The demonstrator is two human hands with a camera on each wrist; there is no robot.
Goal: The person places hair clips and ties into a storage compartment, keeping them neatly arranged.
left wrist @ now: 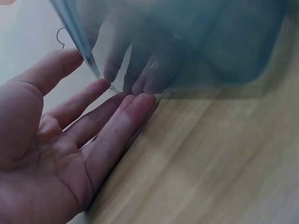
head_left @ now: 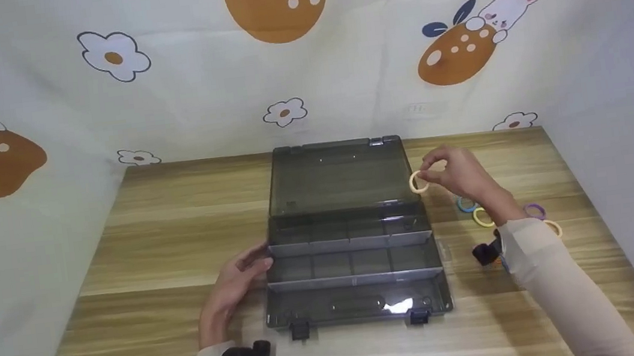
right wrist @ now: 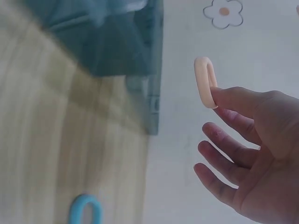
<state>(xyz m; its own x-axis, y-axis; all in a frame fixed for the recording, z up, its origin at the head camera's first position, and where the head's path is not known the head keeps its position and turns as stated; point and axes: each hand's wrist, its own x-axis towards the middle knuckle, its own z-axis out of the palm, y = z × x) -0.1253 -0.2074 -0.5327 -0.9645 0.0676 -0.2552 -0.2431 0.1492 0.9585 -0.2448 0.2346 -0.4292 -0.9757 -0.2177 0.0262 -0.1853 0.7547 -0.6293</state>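
Observation:
My right hand [head_left: 457, 176] pinches a peach-coloured hair tie [right wrist: 203, 83] between thumb and forefinger, and its other fingers are spread apart below. It holds this loop up by the right edge of the lid of a dark see-through plastic storage box [head_left: 354, 263]. The box lies with its lid [head_left: 341, 175] tipped back, and its rows of compartments show. At the box's left side, my left hand [head_left: 239, 284] rests with fairly straight fingers [left wrist: 119, 123] touching the wall, its thumb at the edge.
Right of the box, a blue hair tie [head_left: 466, 204], a yellow one [head_left: 483, 217], a purple one [head_left: 535, 212] and a pale one [head_left: 553, 228] lie on the wooden table [head_left: 161, 239], with the right forearm over them. A patterned cloth [head_left: 198, 96] hangs behind the table.

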